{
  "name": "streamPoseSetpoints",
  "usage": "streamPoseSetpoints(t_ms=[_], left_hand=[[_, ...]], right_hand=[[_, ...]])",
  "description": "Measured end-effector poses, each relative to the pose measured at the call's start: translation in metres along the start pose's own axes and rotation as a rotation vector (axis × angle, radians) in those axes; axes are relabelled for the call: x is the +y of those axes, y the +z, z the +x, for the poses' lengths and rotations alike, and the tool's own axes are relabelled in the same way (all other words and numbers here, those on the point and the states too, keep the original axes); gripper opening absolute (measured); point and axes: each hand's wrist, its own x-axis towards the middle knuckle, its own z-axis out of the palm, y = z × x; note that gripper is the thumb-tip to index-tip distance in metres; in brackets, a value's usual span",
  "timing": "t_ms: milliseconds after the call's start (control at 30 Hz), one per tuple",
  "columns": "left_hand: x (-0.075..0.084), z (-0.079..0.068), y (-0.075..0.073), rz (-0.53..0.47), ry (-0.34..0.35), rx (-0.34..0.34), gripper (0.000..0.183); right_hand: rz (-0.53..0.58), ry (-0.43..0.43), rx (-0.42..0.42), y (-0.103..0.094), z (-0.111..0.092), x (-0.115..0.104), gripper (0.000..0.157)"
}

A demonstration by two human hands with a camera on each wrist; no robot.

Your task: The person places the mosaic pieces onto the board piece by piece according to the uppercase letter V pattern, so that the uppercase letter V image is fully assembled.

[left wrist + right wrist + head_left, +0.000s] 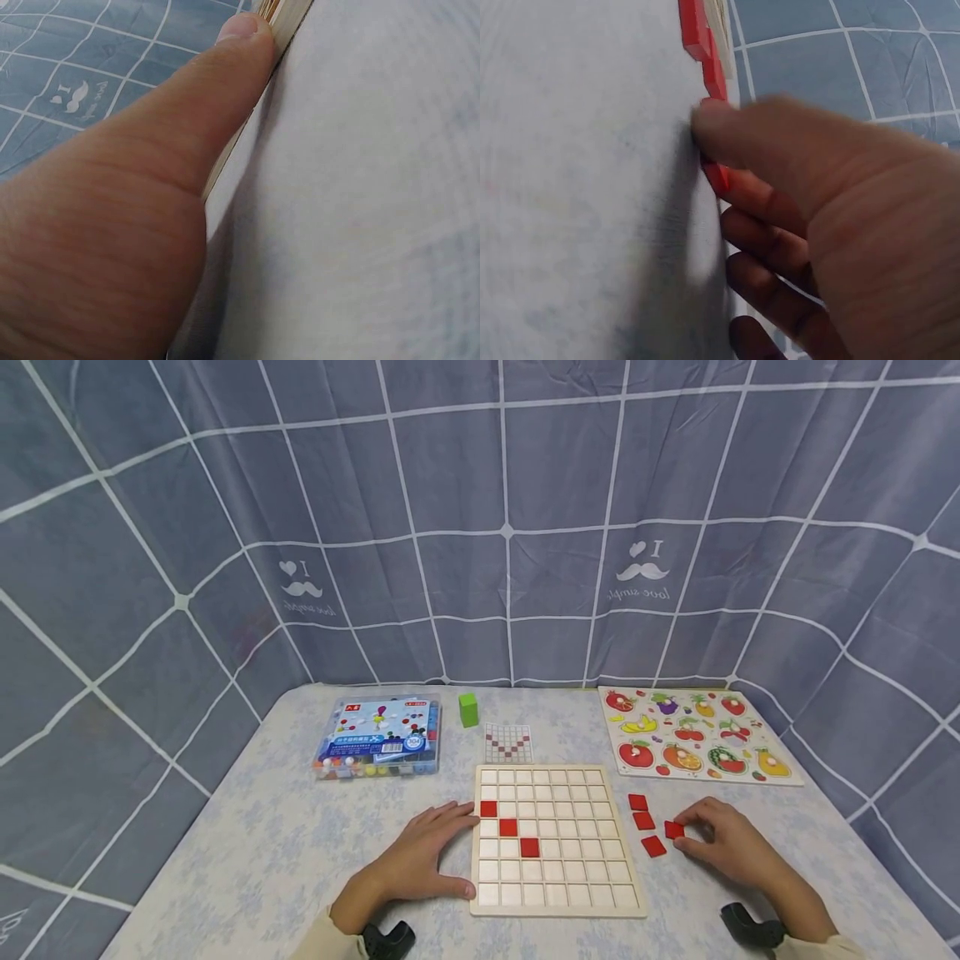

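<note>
A wooden grid board (558,912) with cream squares lies on the table, three red tiles (508,827) forming a diagonal on its left side. My left hand (423,852) rests at the board's left edge, thumb and fingers spread, the thumb (244,45) against the wooden side. To the right of the board, my right hand (723,843) pinches a red square tile (674,830) between thumb and fingers, low at the table. Three loose red tiles (643,820) lie between that hand and the board. In the right wrist view the thumb partly covers the pinched tile (717,178).
Behind the board lies a small pattern card (508,743) with coloured squares in a V. A green block (468,710) stands near a clear box (378,735) of colourful pieces at back left. A fruit puzzle board (693,735) lies at back right. Grid-patterned curtains surround the table.
</note>
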Motion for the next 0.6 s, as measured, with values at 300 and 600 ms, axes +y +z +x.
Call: streamPoseSetpoints(t_ms=[300,600], left_hand=[[0.0,0.0,0.0,-0.008,-0.002,-0.003,0.095],[0.002,0.0,-0.001,-0.001,-0.006,0.001,0.095]], right_hand=[[-0.004,0.041,-0.021,-0.004,0.002,-0.007,0.022],[0.062,-0.081,0.024,0.005,0.009,-0.044,0.019]])
